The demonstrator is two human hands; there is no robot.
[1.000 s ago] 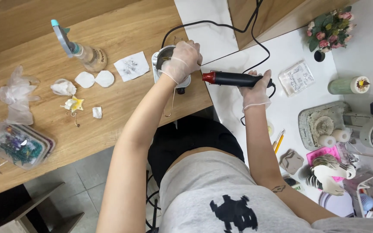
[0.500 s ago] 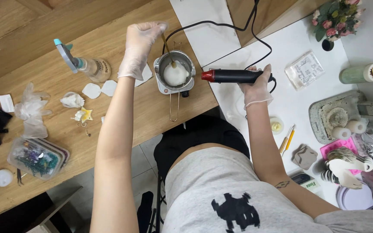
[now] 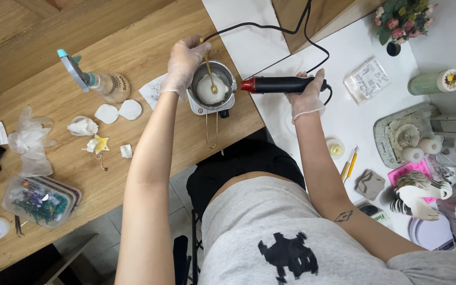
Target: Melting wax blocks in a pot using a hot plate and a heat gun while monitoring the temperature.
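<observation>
Two gloved hands work at the join of a wooden table (image 3: pixel 54 174) and a white worktop (image 3: pixel 344 116). Far to the left lie a spare crumpled glove (image 3: pixel 30 140), a clear box of small coloured bits (image 3: pixel 40 200), a few white wax pieces (image 3: pixel 117 112) and a small yellow star shape (image 3: pixel 100 143), with a clear spray bottle (image 3: pixel 98 82) lying on its side behind them; none of these is being touched. Next comes the left hand (image 3: pixel 186 60), its fingers (image 3: pixel 199 47) pinched almost closed around the top of a thin gold stirring stick (image 3: pixel 209 71), whose lower end dips into the small metal melting pot (image 3: pixel 215 84). That pot sits on a little white heater at the table's edge, its long wire handle (image 3: pixel 211 129) pointing back toward the person. The contents look like one pale, opaque lump that fills most of the pot, so I judge the melting to be only partly done: the wax seems soft enough to stir but not yet clear and liquid, and nothing has been poured. To the right, the right hand (image 3: pixel 307 95) is wrapped fully closed around the grip of a black and red heat gun (image 3: pixel 278 84), its red nozzle aimed sideways at the pot and just beside it. Further right, a pink mould (image 3: pixel 410 169) and finished white shapes (image 3: pixel 415 155) wait well apart.
</observation>
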